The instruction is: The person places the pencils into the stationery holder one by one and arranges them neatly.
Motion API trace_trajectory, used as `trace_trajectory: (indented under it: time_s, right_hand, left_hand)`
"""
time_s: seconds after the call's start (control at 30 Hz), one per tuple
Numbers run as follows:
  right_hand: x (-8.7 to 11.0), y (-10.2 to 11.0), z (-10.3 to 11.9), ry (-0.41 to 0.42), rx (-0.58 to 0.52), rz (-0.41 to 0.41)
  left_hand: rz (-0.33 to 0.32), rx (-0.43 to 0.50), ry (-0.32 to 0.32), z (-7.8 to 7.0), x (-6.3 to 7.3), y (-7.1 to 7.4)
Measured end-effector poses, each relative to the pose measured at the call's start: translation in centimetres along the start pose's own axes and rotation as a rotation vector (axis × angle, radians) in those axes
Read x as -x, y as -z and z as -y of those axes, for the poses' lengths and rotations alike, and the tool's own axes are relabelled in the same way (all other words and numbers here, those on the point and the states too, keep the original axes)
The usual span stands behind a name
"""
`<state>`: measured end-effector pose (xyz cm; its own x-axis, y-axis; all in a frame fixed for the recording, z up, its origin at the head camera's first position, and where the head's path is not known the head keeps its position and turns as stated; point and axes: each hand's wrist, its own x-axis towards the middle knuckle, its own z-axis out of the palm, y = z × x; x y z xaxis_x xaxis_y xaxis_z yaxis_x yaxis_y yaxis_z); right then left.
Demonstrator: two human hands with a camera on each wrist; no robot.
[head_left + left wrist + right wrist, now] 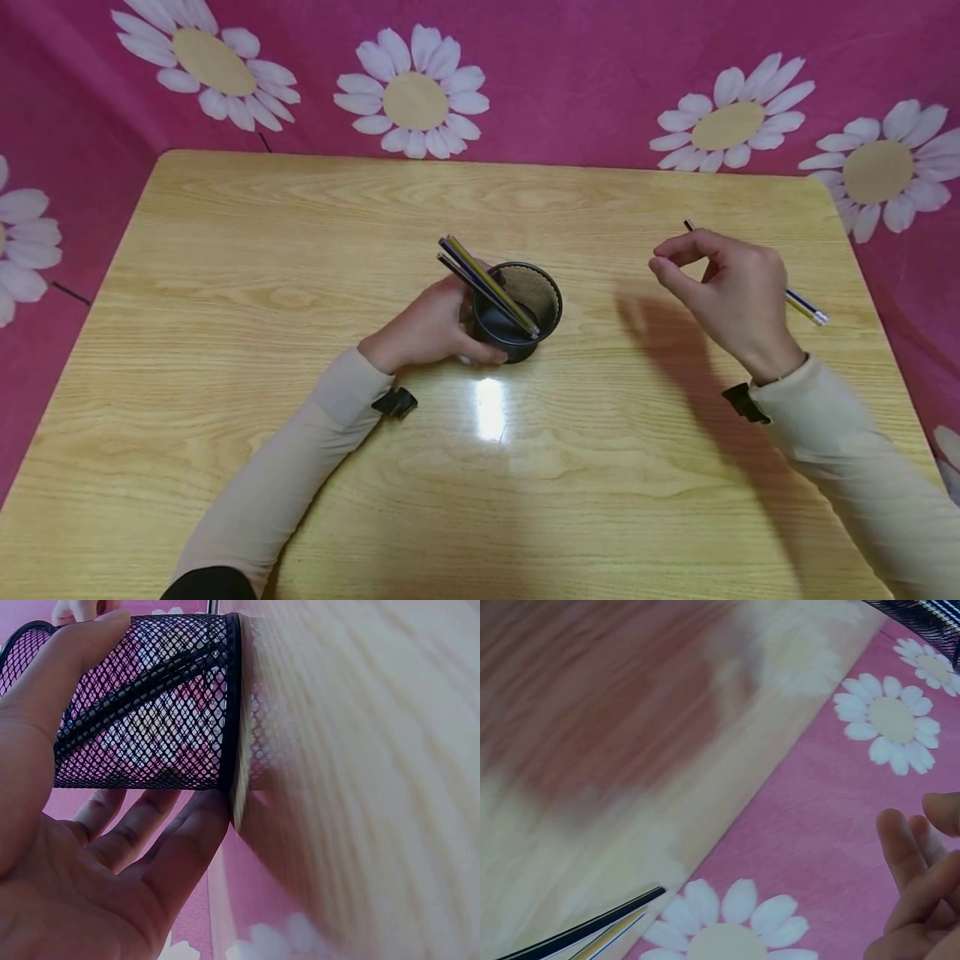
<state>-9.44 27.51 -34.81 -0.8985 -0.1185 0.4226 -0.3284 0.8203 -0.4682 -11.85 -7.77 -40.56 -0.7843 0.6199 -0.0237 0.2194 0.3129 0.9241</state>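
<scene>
A black mesh pencil cup [542, 290] stands near the middle of the wooden table, with several pencils [480, 279] leaning to the left inside it. My left hand [427, 333] holds the cup from its left side; the left wrist view shows the thumb and fingers around the mesh wall [165, 720]. To the right, my right hand [738, 292] is raised over the table with bent fingers and holds nothing. The thumb and fingertips [896, 832] are apart in the right wrist view. Beneath and behind this hand lie pencils [806, 308], partly hidden by it.
The wooden table [300, 250] reaches back to a pink cloth [570, 83] printed with white daisies, which also hangs along both sides. A bright light reflection [491, 408] shows on the tabletop in front of the cup.
</scene>
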Motion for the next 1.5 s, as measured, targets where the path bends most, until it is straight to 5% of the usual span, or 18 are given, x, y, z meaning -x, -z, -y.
trace_trajectory:
  time_s: [0.83,1.0,1.5]
  right_hand:
    - [1.2,2.3,-5.8,-0.178,0.166,0.107]
    - [1.2,2.7,-6.9,-0.181,0.207,0.120]
    - [1.0,3.4,-10.1,-0.306,0.305,0.337]
  left_hand:
    - [0.010,0.023,-0.030,0.8,-0.3,-0.1]
    - [0.008,0.027,-0.011,0.1,-0.1,-0.1]
    - [0.003,0.021,-0.044,0.7,-0.3,0.0]
